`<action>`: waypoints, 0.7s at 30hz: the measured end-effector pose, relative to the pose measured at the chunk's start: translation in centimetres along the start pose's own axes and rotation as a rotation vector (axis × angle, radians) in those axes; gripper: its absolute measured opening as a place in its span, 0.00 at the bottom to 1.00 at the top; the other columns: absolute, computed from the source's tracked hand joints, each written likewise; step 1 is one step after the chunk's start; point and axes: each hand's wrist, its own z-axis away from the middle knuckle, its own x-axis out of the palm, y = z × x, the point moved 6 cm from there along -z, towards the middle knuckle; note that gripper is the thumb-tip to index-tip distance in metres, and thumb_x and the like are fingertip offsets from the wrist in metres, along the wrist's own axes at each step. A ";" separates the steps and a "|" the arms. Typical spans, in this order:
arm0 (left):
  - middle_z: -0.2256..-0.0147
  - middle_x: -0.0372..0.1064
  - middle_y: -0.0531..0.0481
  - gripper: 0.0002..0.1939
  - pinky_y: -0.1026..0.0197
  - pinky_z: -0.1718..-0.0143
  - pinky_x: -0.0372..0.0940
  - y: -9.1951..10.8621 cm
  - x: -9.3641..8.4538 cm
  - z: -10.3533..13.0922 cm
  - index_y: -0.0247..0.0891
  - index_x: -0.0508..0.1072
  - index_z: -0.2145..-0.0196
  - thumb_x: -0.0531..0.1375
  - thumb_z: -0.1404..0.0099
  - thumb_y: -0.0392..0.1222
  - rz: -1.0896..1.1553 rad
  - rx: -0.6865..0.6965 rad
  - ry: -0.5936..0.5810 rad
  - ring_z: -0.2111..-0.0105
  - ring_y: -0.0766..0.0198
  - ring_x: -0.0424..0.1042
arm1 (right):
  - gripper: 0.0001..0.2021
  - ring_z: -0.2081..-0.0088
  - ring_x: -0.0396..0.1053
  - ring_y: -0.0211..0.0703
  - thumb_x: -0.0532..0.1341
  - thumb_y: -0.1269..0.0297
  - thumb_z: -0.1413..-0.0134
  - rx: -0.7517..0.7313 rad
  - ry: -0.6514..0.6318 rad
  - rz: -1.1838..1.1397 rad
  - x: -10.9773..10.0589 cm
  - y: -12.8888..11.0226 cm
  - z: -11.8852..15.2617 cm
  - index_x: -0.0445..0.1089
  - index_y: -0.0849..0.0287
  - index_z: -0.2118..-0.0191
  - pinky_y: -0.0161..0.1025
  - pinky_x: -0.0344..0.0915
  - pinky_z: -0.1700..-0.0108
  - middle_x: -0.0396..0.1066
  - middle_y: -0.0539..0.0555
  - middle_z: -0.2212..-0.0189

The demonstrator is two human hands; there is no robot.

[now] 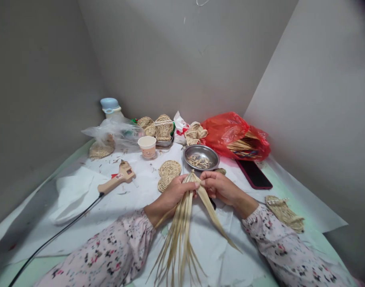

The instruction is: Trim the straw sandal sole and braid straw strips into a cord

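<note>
A bundle of dried straw strips (182, 227), gathered at the top, fans down toward me over the white sheet. My left hand (178, 191) is closed around the bundle near its gathered end, thumb across the front. Between the fingers of my right hand (221, 186) is a wider straw strip (210, 207), set apart from the others and hanging down to the right. Just beyond my left hand lies a coiled, woven straw piece (169, 173) of two joined rounds. A dark object under my right hand is mostly hidden.
A metal bowl (216, 165) with straw scraps stands beyond my hands. Left lies a corded glue gun (118, 178), near a paper cup (147, 147). At right are a red plastic bag (224, 133) of straw, a phone (255, 175) and a woven piece (284, 214).
</note>
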 end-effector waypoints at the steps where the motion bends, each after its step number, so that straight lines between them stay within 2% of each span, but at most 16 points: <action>1: 0.77 0.67 0.52 0.10 0.68 0.76 0.58 0.0 0.0 0.0 0.32 0.71 0.70 0.67 0.48 0.39 -0.009 0.000 0.001 0.79 0.71 0.65 | 0.07 0.85 0.56 0.28 0.64 0.66 0.57 0.000 -0.003 0.015 0.1 -0.1 0.0 0.66 0.61 0.72 0.26 0.47 0.84 0.66 0.47 0.82; 5: 0.77 0.68 0.51 0.12 0.68 0.76 0.59 -0.1 -0.4 -0.1 0.32 0.71 0.71 0.67 0.48 0.42 -0.055 -0.008 0.023 0.79 0.70 0.65 | 0.08 0.83 0.57 0.28 0.64 0.66 0.56 -0.022 -0.032 0.070 0.5 -0.5 0.2 0.67 0.61 0.68 0.27 0.49 0.83 0.68 0.48 0.79; 10: 0.78 0.67 0.53 0.13 0.69 0.80 0.57 -0.2 -0.5 -0.1 0.32 0.71 0.68 0.67 0.48 0.42 -0.064 -0.032 0.039 0.82 0.72 0.63 | 0.11 0.83 0.55 0.27 0.64 0.69 0.58 -0.081 -0.001 0.054 0.1 -0.6 0.1 0.65 0.60 0.65 0.26 0.49 0.83 0.62 0.43 0.81; 18: 0.80 0.69 0.52 0.12 0.68 0.81 0.58 -0.1 0.0 0.4 0.33 0.71 0.70 0.69 0.49 0.41 0.005 -0.119 0.062 0.83 0.71 0.64 | 0.10 0.83 0.58 0.29 0.59 0.73 0.62 -0.140 0.076 0.104 0.0 -0.8 -0.1 0.63 0.58 0.69 0.27 0.54 0.82 0.61 0.42 0.81; 21: 0.81 0.68 0.53 0.12 0.68 0.81 0.58 -0.2 0.0 0.4 0.34 0.71 0.71 0.68 0.48 0.41 0.005 -0.135 0.075 0.84 0.71 0.64 | 0.09 0.83 0.58 0.29 0.60 0.73 0.61 -0.157 0.061 0.114 0.2 -0.9 -0.1 0.63 0.58 0.68 0.28 0.55 0.82 0.60 0.42 0.81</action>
